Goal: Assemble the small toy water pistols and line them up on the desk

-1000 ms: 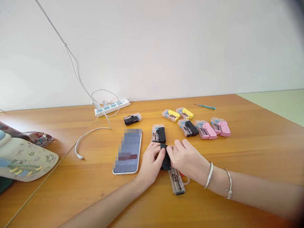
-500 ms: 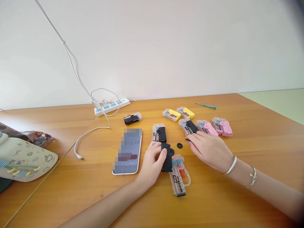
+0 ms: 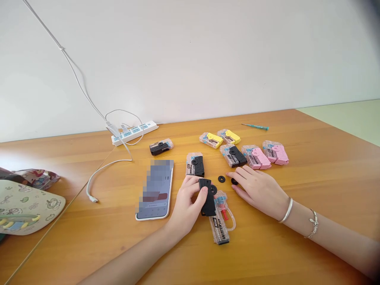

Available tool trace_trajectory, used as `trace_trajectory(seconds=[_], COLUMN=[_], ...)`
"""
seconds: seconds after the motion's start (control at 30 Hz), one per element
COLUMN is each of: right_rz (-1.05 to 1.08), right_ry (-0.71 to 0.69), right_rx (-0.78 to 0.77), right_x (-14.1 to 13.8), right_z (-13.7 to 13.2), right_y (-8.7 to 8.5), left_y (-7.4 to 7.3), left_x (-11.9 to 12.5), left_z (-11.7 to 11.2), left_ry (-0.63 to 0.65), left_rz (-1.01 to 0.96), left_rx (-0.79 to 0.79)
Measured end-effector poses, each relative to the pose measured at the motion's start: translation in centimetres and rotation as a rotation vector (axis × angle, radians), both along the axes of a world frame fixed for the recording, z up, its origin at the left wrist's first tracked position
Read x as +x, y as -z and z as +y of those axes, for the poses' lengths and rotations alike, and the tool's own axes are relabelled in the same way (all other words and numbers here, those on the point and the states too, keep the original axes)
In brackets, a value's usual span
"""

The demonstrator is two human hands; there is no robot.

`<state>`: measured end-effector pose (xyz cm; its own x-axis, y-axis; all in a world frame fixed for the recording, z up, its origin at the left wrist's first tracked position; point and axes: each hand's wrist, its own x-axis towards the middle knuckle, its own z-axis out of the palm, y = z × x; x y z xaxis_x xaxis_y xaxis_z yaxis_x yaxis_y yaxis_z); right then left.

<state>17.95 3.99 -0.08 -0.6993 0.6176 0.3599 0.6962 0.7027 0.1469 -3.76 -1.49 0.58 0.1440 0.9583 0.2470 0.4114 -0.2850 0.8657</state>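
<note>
A wooden table (image 3: 261, 245) supports all components. The right hand (image 3: 259, 190) rests palm-down at centre right, fingertips low over the surface. The left hand (image 3: 188, 202) is positioned at centre, grip narrow. A white-cased smartphone (image 3: 156, 190) lies left of it, screen up. A power strip (image 3: 135, 133) sits at the rear left, near the wall.

The transparent "MINI WATER GUN" body (image 3: 220, 227) lies in front of the hands, red trigger exposed. Seven folded water guns are arranged behind: three black (image 3: 236, 157), two pink (image 3: 259, 158), two yellow (image 3: 213, 140). The black casing (image 3: 210, 204) is pinched between the left thumb and fingers, overlapping the transparent body's edge. A teal-handled screwdriver (image 3: 255, 126) lies at the rear right. A flat black ring (image 3: 219, 180) lies between the hands. A small round black part (image 3: 234, 181) is between the right thumb and fingers; whether it is gripped cannot be determined.
</note>
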Motion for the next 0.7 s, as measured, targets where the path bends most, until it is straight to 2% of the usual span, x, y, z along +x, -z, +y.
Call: trace_trajectory(seconds=[0.27,0.57,0.7], right_rz=[0.25,0.228,0.247], right_ry=[-0.114,-0.165,-0.17], right_rx=[-0.121,-0.146,-0.216], right_x=[-0.6,-0.5,-0.6], right_z=[-0.9,-0.2,0.0], right_y=[-0.7,0.0,0.5], left_y=[0.0,0.3,0.3], left_x=[0.0,-0.1,0.0], left_z=[-0.1,0.0,0.0], left_ry=[0.031,0.046,0.048], left_rz=[-0.004,-0.088,-0.073], left_rx=[-0.003,-0.066,-0.06])
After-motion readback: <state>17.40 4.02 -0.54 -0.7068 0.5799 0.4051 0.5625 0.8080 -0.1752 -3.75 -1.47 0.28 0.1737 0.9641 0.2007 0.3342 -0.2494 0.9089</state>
